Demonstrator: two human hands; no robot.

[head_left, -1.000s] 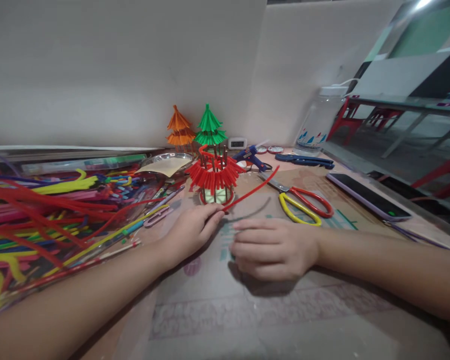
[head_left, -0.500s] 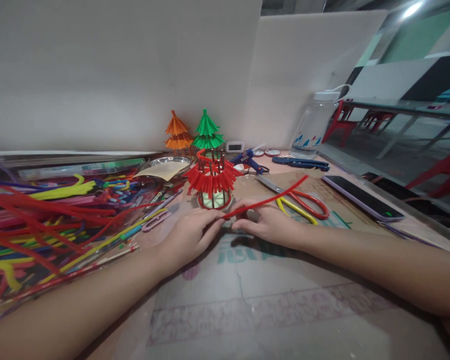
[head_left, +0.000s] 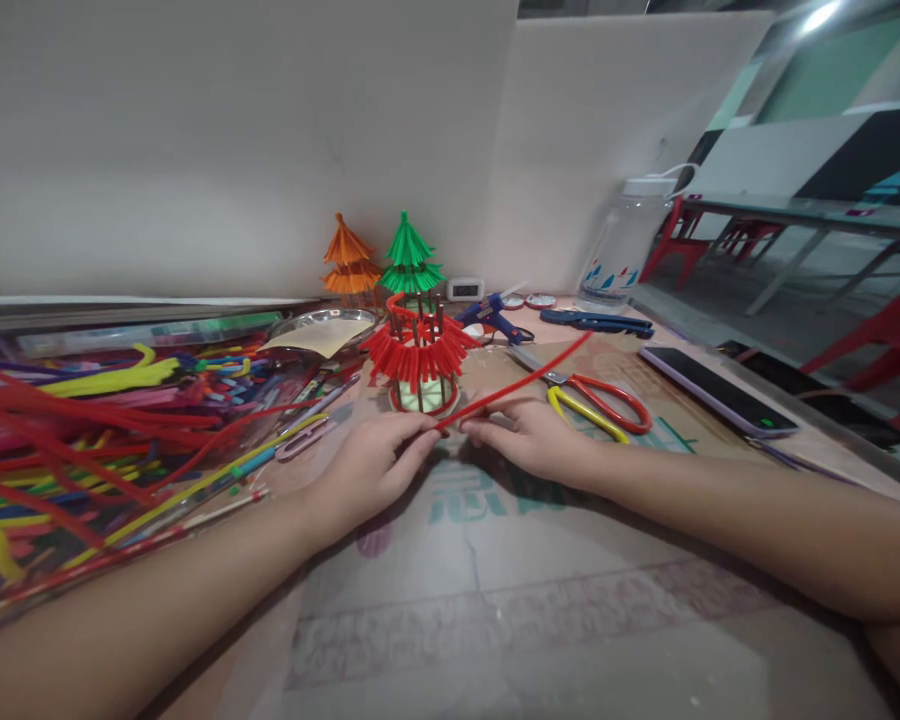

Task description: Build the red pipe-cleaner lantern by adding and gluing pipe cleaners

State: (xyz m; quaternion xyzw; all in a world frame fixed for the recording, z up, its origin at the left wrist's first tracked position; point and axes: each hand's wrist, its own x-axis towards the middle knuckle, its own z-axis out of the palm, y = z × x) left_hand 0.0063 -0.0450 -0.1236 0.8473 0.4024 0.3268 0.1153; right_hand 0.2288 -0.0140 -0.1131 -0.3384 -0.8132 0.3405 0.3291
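Between thumb and fingers of my left hand (head_left: 386,455) is the near end of a red pipe cleaner (head_left: 521,382), which slants up to the right. My right hand (head_left: 529,437) is close beside it, its fingers bent and pressed together below the pipe cleaner; what they hold, if anything, is too small to tell. Just beyond both hands stands a red fringed model (head_left: 420,350) with brown posts and a pale green base. Behind it are a green tiered model (head_left: 409,255) and an orange one (head_left: 346,262).
Many coloured pipe cleaners (head_left: 120,420) lie at the left. Scissors (head_left: 607,400), a glue gun (head_left: 495,318), blue pliers (head_left: 596,322), a phone (head_left: 718,390) and a clear bottle (head_left: 621,245) are at the right. A metal plate (head_left: 285,330) sits behind the pile.
The right fingers have drawn in under the red pipe cleaner, where before they were more spread. The whole view has shifted slightly.
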